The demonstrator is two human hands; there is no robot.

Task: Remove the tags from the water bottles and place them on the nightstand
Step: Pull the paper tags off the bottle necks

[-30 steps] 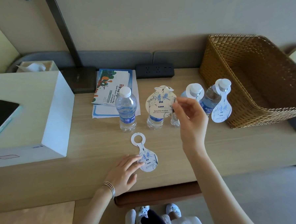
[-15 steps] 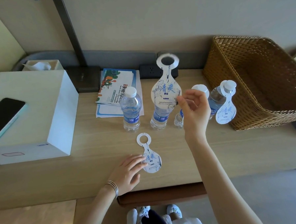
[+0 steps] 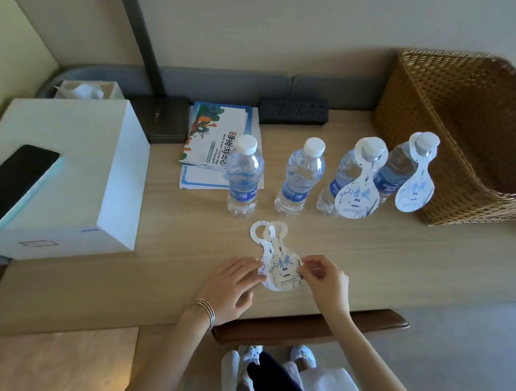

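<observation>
Several clear water bottles stand in a row on the wooden nightstand (image 3: 374, 264). The two left bottles (image 3: 244, 178) (image 3: 300, 178) carry no tag. The two right bottles (image 3: 344, 179) (image 3: 397, 170) each have a white tag with blue print hanging from the neck (image 3: 358, 197) (image 3: 415, 191). A second removed tag (image 3: 284, 268) lies overlapping the first one (image 3: 260, 234) near the front edge. My right hand (image 3: 321, 277) pinches the upper tag's right edge. My left hand (image 3: 231, 283) rests flat, fingers straight, touching the lower tag's left side.
A white box (image 3: 80, 186) with a dark phone (image 3: 11, 184) on top sits at the left. Brochures (image 3: 215, 137), a black power strip (image 3: 294, 112) and a lamp post (image 3: 144, 45) stand behind. A wicker basket (image 3: 462, 130) fills the right side.
My right hand carried the tag lifted off the second bottle down to the tabletop and set it over the first tag. My left hand stayed on the first tag.
</observation>
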